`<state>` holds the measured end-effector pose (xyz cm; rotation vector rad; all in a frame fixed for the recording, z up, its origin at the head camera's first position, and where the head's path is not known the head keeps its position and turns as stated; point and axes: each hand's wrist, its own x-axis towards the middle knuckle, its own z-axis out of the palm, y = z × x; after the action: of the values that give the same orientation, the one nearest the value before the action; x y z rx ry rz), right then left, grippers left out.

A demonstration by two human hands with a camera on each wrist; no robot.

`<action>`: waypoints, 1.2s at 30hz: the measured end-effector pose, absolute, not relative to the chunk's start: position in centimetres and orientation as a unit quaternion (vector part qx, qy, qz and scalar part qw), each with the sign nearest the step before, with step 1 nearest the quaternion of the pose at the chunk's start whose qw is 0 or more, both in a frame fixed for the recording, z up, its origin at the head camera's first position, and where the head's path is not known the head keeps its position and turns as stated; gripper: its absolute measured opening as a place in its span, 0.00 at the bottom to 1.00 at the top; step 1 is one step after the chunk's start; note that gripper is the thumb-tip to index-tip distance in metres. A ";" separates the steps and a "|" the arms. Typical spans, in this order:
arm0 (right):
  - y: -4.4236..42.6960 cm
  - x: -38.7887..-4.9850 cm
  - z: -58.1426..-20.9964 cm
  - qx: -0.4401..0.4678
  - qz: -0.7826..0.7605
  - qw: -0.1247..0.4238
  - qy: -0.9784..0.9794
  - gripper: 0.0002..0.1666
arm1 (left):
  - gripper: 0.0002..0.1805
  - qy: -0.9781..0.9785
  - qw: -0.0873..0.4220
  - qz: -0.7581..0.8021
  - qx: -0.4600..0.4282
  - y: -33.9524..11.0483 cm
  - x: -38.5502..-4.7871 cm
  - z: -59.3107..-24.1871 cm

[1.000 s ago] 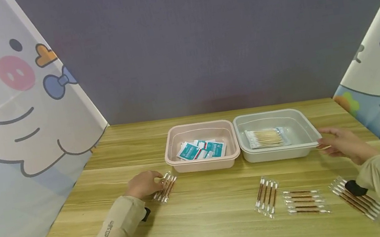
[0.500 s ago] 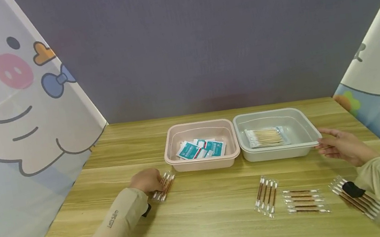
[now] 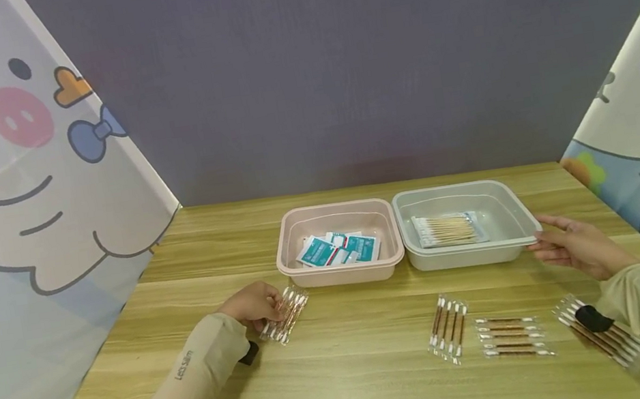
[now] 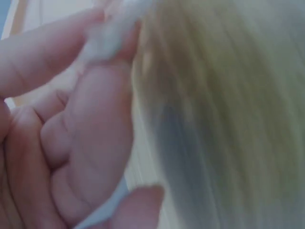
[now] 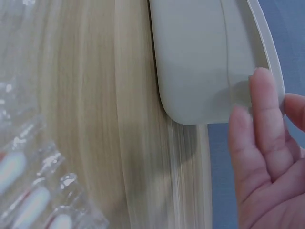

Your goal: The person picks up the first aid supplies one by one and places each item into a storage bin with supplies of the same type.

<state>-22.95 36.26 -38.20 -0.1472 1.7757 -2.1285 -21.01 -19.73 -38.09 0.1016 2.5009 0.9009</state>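
Observation:
My left hand (image 3: pixel 253 303) pinches the near edge of a clear pack of brown-stemmed cotton swabs (image 3: pixel 290 316), left of the pink basin (image 3: pixel 344 277). In the left wrist view, thumb and fingers (image 4: pixel 97 129) close on a blurred whitish strip. Over on the right, my right hand (image 3: pixel 578 247) holds the front right corner of the pale grey basin (image 3: pixel 468 256). The right wrist view has its rim between thumb and fingers (image 5: pixel 269 119). Inside the grey basin lies a pack of wooden-stemmed cotton swabs (image 3: pixel 450 230). Teal-and-white sachets (image 3: pixel 340 249) fill part of the pink one.
Three more packs of brown-stemmed swabs lie on the wooden table (image 3: pixel 354 387): one upright pack (image 3: pixel 448 328), one sideways pack (image 3: pixel 511 338) and one slanted pack (image 3: pixel 595 337) partly under the right wrist's black strap. A dark grey panel (image 3: pixel 338 72) stands behind the table.
The left hand has changed its hold on the swab pack, and the pack has shifted slightly right. The right hand stays at the grey basin's corner.

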 end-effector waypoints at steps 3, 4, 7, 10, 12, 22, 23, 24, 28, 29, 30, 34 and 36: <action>36.2 -22.9 -38.2 -0.051 -0.764 0.188 0.615 0.22 | 0.06 0.901 0.247 0.354 0.043 -19.5 -21.0 -37.8; 36.2 -22.9 -38.2 -0.050 -0.766 0.188 0.613 0.21 | 0.07 0.899 0.249 0.356 0.048 -19.4 -21.0 -37.7; 36.2 -22.9 -38.2 -0.049 -0.768 0.185 0.611 0.19 | 0.06 0.893 0.256 0.367 0.051 -19.0 -21.1 -37.4; 36.2 -23.0 -38.2 -0.045 -0.770 0.187 0.608 0.19 | 0.05 0.888 0.261 0.375 0.060 -18.6 -21.1 -37.3; 36.2 -23.0 -38.2 -0.045 -0.772 0.190 0.605 0.20 | 0.05 0.885 0.263 0.379 0.064 -18.2 -21.1 -37.3; 36.1 -22.8 -38.5 -0.062 -0.795 0.196 0.571 0.23 | 0.05 0.864 0.270 0.404 0.127 -15.6 -21.3 -37.2; 36.1 -22.8 -38.6 -0.065 -0.796 0.196 0.570 0.23 | 0.05 0.864 0.268 0.407 0.130 -15.4 -21.3 -37.2; 36.0 -22.8 -38.6 -0.068 -0.796 0.196 0.568 0.22 | 0.06 0.865 0.264 0.406 0.132 -15.1 -21.4 -37.2; 35.8 -22.8 -38.8 -0.068 -0.802 0.190 0.562 0.22 | 0.07 0.862 0.250 0.418 0.142 -13.7 -21.4 -36.8; 35.8 -22.8 -38.8 -0.066 -0.804 0.186 0.561 0.21 | 0.08 0.859 0.245 0.424 0.147 -13.4 -21.5 -36.7; 35.8 -22.7 -38.8 -0.064 -0.806 0.183 0.559 0.21 | 0.08 0.856 0.242 0.433 0.148 -13.0 -21.5 -36.5; 35.7 -22.6 -38.9 -0.061 -0.816 0.169 0.550 0.22 | 0.11 0.844 0.224 0.462 0.158 -11.1 -21.9 -35.3; 35.7 -22.6 -38.9 -0.062 -0.820 0.166 0.545 0.22 | 0.12 0.836 0.219 0.477 0.159 -10.2 -22.2 -34.6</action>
<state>-22.58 35.70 -38.87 -0.1769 1.5518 -2.3339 -22.21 -10.22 -34.58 0.4404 2.3141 1.3187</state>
